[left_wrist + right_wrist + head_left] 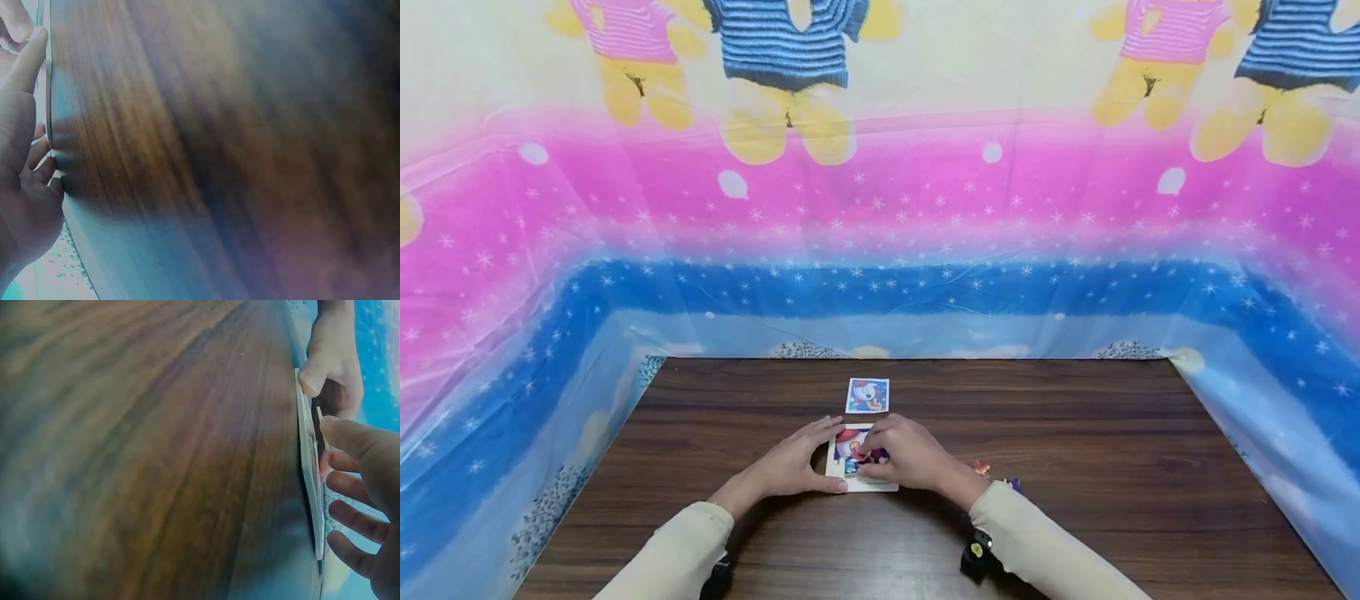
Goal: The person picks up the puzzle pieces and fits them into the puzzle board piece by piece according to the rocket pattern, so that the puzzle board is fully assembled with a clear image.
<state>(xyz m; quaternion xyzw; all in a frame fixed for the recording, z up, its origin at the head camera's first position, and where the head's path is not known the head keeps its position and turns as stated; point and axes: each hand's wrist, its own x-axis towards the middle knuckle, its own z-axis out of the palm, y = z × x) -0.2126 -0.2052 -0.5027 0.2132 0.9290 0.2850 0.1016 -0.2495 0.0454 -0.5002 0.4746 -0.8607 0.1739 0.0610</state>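
A small jigsaw puzzle board (871, 484) with a pale border and a colourful cartoon picture lies on the table in the head view. My left hand (797, 458) holds it along the left side, thumb on the near left corner and fingertips at the far left corner. Over the picture, my right hand (913, 454) pinches a thin puzzle piece (319, 414) between thumb and fingertips; in the right wrist view the piece stands tilted just above the board's surface, other fingers spread apart. Part of the picture is hidden under the right hand.
Beyond the board lies a white-edged picture card (867, 396) with a cartoon figure. Loose puzzle pieces (981, 468) lie beside my right wrist, partly covered by the forearm. A patterned cloth (880, 287) hangs along the back and sides of the dark wooden table (1075, 433).
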